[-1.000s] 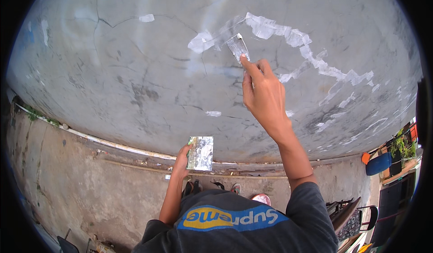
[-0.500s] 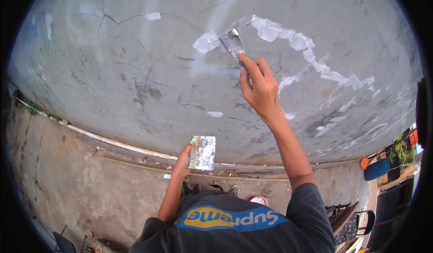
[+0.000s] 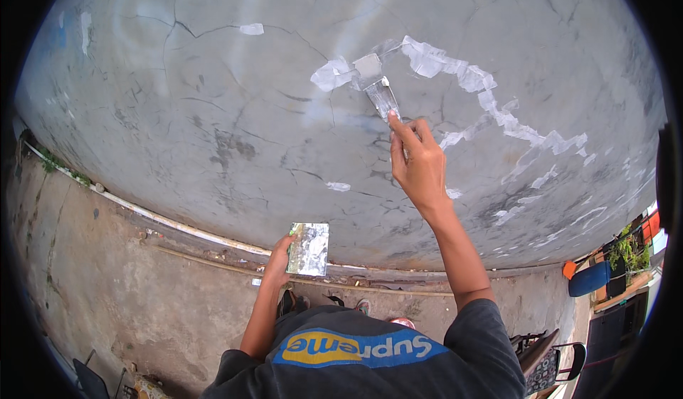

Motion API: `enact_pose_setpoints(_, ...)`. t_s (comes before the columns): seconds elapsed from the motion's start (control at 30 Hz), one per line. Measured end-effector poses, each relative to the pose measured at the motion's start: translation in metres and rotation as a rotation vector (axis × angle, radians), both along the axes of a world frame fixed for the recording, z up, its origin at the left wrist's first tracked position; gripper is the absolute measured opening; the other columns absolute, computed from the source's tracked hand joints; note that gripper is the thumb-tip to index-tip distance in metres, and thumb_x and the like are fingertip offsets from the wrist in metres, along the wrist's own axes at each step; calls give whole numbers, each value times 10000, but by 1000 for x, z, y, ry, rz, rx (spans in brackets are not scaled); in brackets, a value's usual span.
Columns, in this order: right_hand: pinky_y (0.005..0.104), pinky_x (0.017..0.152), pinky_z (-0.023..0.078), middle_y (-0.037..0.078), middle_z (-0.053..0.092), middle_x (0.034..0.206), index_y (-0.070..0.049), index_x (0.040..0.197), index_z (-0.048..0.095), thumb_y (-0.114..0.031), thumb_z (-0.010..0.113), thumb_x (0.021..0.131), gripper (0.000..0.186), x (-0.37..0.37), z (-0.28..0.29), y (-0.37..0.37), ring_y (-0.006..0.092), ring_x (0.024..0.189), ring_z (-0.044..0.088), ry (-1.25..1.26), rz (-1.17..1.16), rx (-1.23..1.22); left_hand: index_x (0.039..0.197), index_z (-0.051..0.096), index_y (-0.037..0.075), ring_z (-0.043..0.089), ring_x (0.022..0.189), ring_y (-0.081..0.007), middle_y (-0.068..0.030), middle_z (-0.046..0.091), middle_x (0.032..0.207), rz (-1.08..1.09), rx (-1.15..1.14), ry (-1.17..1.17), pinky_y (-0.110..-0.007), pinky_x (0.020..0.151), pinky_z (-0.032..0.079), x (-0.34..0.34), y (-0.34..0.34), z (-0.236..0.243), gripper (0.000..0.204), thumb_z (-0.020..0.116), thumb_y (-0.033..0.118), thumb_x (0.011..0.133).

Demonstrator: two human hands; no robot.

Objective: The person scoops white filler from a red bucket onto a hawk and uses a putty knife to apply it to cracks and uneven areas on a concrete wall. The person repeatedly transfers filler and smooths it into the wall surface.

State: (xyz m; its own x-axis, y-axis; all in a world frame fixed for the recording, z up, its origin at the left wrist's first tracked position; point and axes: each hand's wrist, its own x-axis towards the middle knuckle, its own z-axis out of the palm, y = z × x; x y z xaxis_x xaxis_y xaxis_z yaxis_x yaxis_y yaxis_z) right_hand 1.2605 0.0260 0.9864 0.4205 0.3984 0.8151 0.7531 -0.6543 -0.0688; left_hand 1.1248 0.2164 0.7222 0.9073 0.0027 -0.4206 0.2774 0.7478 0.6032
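My right hand [image 3: 421, 160] is closed round the handle of a putty knife [image 3: 384, 100], its index finger pressed along the blade. The blade tip carries a small lump of white filler and lies at the grey wall [image 3: 242, 157], just below a fresh pale patch [image 3: 368, 66]. White filler [image 3: 331, 76] sits left of that patch, and a long jagged streak of it [image 3: 505, 118] runs off to the right. Low in front of my body, my left hand [image 3: 279, 260] grips a flat rectangular plate [image 3: 309, 249] by its left edge. White filler smears the plate's face.
Thin cracks branch across the wall. A pale pipe [image 3: 178, 225] follows the wall's foot above the concrete floor [image 3: 128, 285]. At the right stand a chair [image 3: 558, 367], a blue container [image 3: 590, 279] and green plants [image 3: 629, 251]. A white-and-red tub [image 3: 403, 323] stands by my feet.
The putty knife has moved down the wall, leaving a fresh pale patch of filler above its blade. My left hand and the plate have shifted slightly left and down.
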Motion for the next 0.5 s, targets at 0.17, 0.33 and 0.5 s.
enact_pose_setpoints(0.17,344,436,432,88,544,877,-100,1215,621,3,641,822,407,-9,39,31,229,519,559,-11,-30,-31,1184,547,-15,671,878,-194,-105,665,1032,-55,3,-21,-345,794,553,5,0,2,366,495,259,948)
enact_pose_setpoints(0.33,334,520,437,82,549,808,-83,1174,656,2,622,847,340,-15,27,28,224,557,534,78,-180,-62,1204,534,-15,660,920,-190,-106,651,1060,-61,34,-38,-344,809,545,8,-8,14,372,492,252,950)
enact_pose_setpoints(0.5,350,476,436,85,540,839,-76,1201,631,0,630,821,387,-33,4,1,223,526,542,138,-152,-59,1201,533,-20,669,905,-197,-113,656,1045,-23,-6,-16,-346,795,554,4,-6,-1,367,494,245,950)
